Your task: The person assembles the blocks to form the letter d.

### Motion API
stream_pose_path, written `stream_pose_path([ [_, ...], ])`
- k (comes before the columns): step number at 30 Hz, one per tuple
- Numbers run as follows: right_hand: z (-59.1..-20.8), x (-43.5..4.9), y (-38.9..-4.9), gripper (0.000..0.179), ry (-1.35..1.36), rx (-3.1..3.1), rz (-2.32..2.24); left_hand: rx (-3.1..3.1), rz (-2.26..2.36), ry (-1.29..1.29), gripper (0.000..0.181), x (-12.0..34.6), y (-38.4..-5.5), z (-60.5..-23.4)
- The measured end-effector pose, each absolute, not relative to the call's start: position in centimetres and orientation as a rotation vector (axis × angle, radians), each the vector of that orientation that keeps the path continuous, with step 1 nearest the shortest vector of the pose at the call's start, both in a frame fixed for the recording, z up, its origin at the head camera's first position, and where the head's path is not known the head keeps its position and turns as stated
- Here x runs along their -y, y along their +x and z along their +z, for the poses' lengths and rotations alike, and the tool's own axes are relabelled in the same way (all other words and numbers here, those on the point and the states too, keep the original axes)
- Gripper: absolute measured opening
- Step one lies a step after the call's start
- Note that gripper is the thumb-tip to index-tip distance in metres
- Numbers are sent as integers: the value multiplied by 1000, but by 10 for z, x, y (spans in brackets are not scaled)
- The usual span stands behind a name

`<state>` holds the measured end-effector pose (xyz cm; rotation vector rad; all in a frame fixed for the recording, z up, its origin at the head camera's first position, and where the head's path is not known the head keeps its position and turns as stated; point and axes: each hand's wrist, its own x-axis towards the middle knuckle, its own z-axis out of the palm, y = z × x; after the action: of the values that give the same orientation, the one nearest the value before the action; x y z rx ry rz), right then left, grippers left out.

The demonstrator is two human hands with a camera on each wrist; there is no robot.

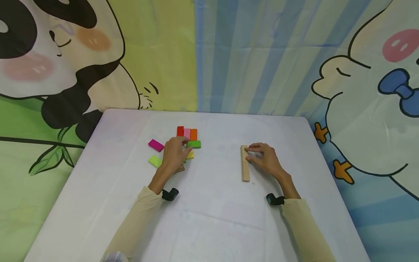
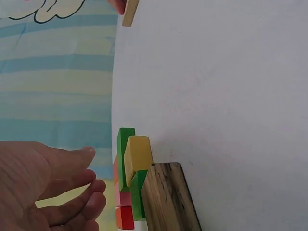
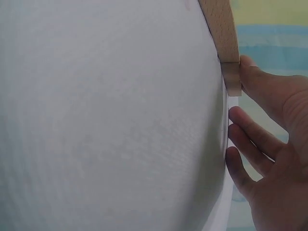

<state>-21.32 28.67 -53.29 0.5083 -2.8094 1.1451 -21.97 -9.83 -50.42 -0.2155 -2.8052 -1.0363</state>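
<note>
My left hand (image 1: pixel 173 154) hovers over a group of small coloured blocks, fingers loosely bent. Its thumb and fingertips stand apart with nothing between them in the left wrist view. Close by are a red block (image 1: pixel 180 131), a pink block (image 1: pixel 187 133), an orange block (image 1: pixel 194 134), a green block (image 1: pixel 194 144) and a yellow block (image 2: pixel 139 154). A dark-grained wooden block (image 2: pixel 168 197) is nearest the camera. My right hand (image 1: pixel 266 160) is beside a row of plain wooden blocks (image 1: pixel 245 165), thumb against the side near a seam (image 3: pixel 231 62), other fingers spread past the end.
A magenta block (image 1: pixel 156 145) and a lime green block (image 1: pixel 155 161) lie left of my left hand. The white table (image 1: pixel 216 222) ends at a back edge against a printed cartoon curtain (image 1: pixel 245 54).
</note>
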Motion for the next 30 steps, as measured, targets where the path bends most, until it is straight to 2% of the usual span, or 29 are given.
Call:
stream_pose_path([
  [8,-537,-285,-214,40,521,2803,1158,2876,-827,-213,43,86,-228,-512],
  [30,-532,-289,-213,39,478,2820,1193,2935,-788,-289,25,65,-245,-512],
])
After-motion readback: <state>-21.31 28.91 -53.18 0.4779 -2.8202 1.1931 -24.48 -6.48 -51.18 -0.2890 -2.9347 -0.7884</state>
